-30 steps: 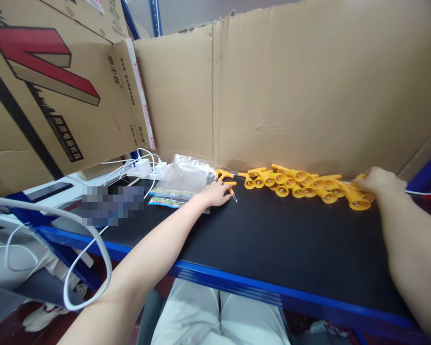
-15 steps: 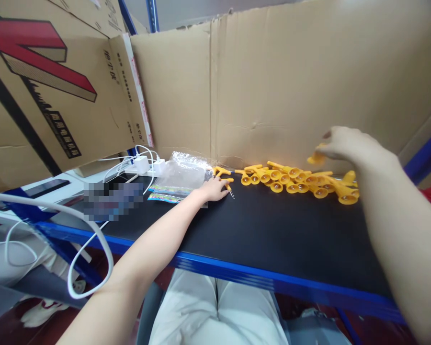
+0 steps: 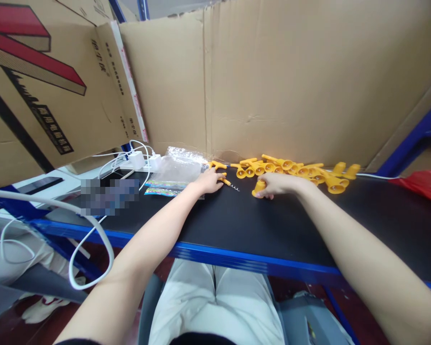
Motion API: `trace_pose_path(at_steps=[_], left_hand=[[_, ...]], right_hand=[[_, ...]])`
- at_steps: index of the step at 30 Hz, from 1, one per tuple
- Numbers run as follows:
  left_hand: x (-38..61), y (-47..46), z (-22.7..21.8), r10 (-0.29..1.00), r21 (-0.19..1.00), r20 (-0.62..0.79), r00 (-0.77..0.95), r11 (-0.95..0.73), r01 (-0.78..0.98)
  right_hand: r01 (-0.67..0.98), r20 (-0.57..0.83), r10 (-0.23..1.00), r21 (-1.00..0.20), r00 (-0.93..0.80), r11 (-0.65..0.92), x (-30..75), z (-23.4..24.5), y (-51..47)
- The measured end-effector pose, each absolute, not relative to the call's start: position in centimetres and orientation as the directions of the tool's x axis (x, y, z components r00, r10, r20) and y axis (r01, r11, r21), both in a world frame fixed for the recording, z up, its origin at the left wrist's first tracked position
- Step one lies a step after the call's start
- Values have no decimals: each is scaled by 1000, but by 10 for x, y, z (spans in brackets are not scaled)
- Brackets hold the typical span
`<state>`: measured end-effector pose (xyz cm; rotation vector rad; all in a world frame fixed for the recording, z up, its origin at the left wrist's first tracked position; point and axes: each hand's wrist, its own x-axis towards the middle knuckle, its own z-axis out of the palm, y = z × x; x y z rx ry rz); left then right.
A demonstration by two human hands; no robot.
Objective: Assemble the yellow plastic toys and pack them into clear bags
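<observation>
My left hand rests on the black table top with its fingers curled over the yellow handle of a small corkscrew, whose metal spiral points right. My right hand lies just to the right of it, closed around a yellow bell-shaped plastic part that it holds down on the table. Behind both hands a row of several more yellow bell-shaped parts lies along the foot of the cardboard wall.
A clear plastic bag with colourful packets lies left of my left hand. White chargers and cables sit at the back left, and a thick white cable loops off the blue table edge. A red bag lies far right.
My right hand lifted one yellow part from the right end of the row and carried it left, down onto the table beside my left hand. The left hand stayed put.
</observation>
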<state>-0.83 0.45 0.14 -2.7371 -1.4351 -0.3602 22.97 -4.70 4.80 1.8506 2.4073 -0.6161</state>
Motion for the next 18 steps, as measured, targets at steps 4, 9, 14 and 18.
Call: trace_pose_path(at_steps=[4,9,14,18], left_hand=[[-8,4,2,806,72,221,549,-575,815],[-7,4,4,820,61,201,535,-556,829],[-8,3,6,866,88,132,482,-494,865],[-11,3,7,880,138,126,459,-473,870]], right_hand=[[913,-284,913,-368,-291,177,231,46,-45],[887,-227,931,-430,-286,168,230,37,-40],[901,-123,955,-382,-269,205,229,28,-34],[966,85,975,-143,-203,214,231,23,-29]])
